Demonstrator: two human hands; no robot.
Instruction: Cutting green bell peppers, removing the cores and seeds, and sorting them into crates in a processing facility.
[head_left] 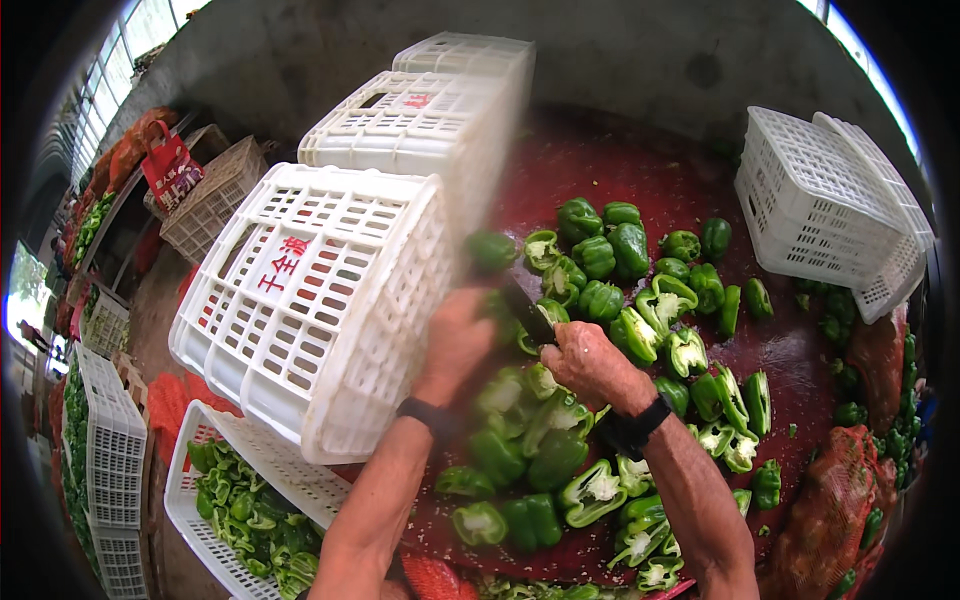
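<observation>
Hands apart: left (455, 340) tips white crate (310, 300), right (590, 362) grips knife (528, 312) amid green peppers (610, 290).

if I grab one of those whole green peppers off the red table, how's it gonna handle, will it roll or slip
A whole green pepper looks glossy, so possibly a bit slippery. Its lumpy, lobed shape suggests it would wobble rather than roll far on the red table. The cut halves show hollow insides, so it is likely light for its size.

Hands: two, left hand (455, 345) and right hand (590, 362)
Knife (527, 310): one
Wristbands (640, 425): two, both black
White crates (310, 300): at least six
Red mesh sacks (830, 510): at least two
Green peppers (600, 255): dozens, too many to count
</observation>
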